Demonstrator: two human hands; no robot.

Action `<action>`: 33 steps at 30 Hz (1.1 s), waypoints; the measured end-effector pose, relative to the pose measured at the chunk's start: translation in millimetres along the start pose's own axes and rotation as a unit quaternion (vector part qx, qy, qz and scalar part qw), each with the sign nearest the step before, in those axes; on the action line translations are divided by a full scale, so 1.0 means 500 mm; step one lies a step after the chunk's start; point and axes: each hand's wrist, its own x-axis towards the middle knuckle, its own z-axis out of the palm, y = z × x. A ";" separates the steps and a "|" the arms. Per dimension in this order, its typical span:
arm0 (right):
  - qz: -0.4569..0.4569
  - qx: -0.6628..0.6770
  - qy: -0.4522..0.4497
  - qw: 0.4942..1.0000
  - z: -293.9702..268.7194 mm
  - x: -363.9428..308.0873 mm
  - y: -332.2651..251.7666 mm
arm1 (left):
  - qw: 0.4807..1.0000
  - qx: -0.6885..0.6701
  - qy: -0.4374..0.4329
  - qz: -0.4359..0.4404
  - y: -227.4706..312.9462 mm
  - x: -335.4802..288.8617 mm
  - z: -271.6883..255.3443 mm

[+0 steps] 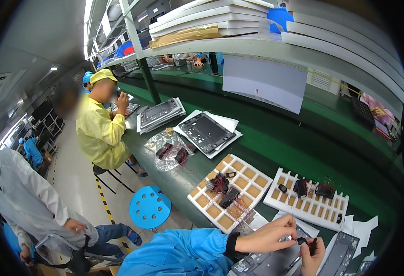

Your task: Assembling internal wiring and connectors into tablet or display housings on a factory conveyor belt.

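My left hand (268,235), at the end of a blue sleeve, is closed in a pinch at the lower right; what its fingertips hold is too small to make out. Close beside it, my right hand (313,258) grips a small black part (302,240) between thumb and fingers. Both hands are above a dark grey device housing (268,263) lying on the bench. A second dark housing (342,252) lies to the right of my right hand, with white sheets around it.
Beyond my hands stand a white foam divider tray (197,198) with wired black parts and a narrower slotted foam tray (271,201). Farther left are a plastic bag (153,146) of parts and stacked housings (206,132). A blue stool (150,207) and several people are left of the bench.
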 end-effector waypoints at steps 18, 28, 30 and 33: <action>0.059 0.143 0.068 0.986 0.039 -0.058 0.017 | 0.961 -0.207 -0.034 -0.181 0.060 0.014 0.027; -0.243 -0.375 0.061 0.893 -0.020 -0.080 0.013 | 0.984 0.009 -0.157 0.085 -0.012 0.031 0.061; -0.227 -0.356 0.018 0.906 -0.022 -0.072 0.006 | 0.989 0.020 -0.140 0.046 0.005 0.026 0.043; -0.232 -0.308 0.014 0.923 -0.039 -0.062 0.016 | 0.986 0.038 -0.160 0.001 0.015 0.045 0.047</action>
